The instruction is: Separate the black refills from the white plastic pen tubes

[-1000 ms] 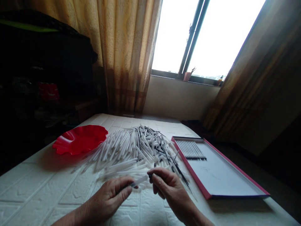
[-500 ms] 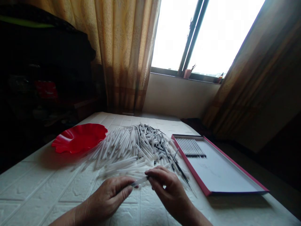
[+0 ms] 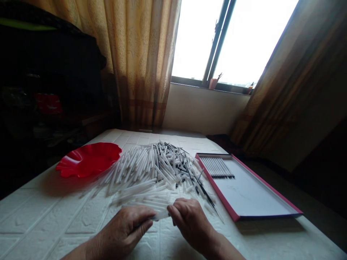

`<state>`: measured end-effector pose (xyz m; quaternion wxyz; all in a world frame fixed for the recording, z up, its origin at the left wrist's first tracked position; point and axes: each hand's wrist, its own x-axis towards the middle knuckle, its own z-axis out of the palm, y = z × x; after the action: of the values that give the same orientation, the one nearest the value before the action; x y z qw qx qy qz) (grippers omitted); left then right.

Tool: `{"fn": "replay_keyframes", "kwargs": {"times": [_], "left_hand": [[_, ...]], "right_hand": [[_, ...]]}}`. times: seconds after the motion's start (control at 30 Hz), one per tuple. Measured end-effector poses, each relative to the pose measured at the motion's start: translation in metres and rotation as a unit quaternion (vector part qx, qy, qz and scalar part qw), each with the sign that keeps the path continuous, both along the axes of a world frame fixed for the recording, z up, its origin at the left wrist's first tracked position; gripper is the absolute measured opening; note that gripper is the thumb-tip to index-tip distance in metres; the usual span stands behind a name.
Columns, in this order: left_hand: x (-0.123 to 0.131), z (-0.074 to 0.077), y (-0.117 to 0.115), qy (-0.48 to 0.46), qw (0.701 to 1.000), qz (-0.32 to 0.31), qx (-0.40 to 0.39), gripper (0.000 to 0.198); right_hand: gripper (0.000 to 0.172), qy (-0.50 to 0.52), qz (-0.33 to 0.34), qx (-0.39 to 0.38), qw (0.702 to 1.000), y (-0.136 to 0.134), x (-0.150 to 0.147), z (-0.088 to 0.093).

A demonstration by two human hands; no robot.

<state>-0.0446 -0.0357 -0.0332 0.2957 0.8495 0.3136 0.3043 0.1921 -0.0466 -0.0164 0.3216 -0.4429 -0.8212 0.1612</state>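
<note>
A whitish translucent pen barrel (image 3: 162,215) spans the gap between my two hands, low over the table. My left hand (image 3: 123,231) pinches its left end between thumb and fingers. The fingers of my right hand (image 3: 191,222) are closed on the other end and hide its tip. Just beyond both hands lies a heap of white pen barrels (image 3: 138,162). Thin dark refills (image 3: 204,193) and small black pieces are mixed into the heap's right side.
A shallow pink-edged box (image 3: 219,195) on the right holds a row of white pens (image 3: 219,167) with black ends. A red wavy-rimmed bowl (image 3: 89,159) stands left of the heap. The table (image 3: 46,213) has a white brick-patterned cover. Curtains and a window are behind.
My right hand's fingers have curled further around the barrel's right end, hiding the dark tip seen before. The whole view has shifted slightly.
</note>
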Motion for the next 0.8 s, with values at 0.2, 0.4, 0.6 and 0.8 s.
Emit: {"fn": "replay_keyframes", "kwargs": {"times": [0.2,0.4,0.6,0.8], "left_hand": [[0.003,0.010,-0.001,0.017,0.999,-0.014,0.042,0.025],[0.003,0.009,0.000,0.009,0.999,-0.003,0.043,0.021],[0.001,-0.009,0.003,-0.044,0.997,0.015,0.069,0.020],[0.003,0.001,0.002,-0.035,0.996,-0.004,0.087,0.021]], "right_hand": [[0.043,0.078,0.013,-0.086,0.993,0.000,0.006,0.010],[0.007,0.101,0.027,-0.089,0.991,-0.009,0.012,0.019],[0.018,0.061,-0.001,-0.050,0.997,-0.003,0.007,0.006],[0.041,0.034,-0.034,-0.061,0.997,0.001,0.001,0.002]]}}
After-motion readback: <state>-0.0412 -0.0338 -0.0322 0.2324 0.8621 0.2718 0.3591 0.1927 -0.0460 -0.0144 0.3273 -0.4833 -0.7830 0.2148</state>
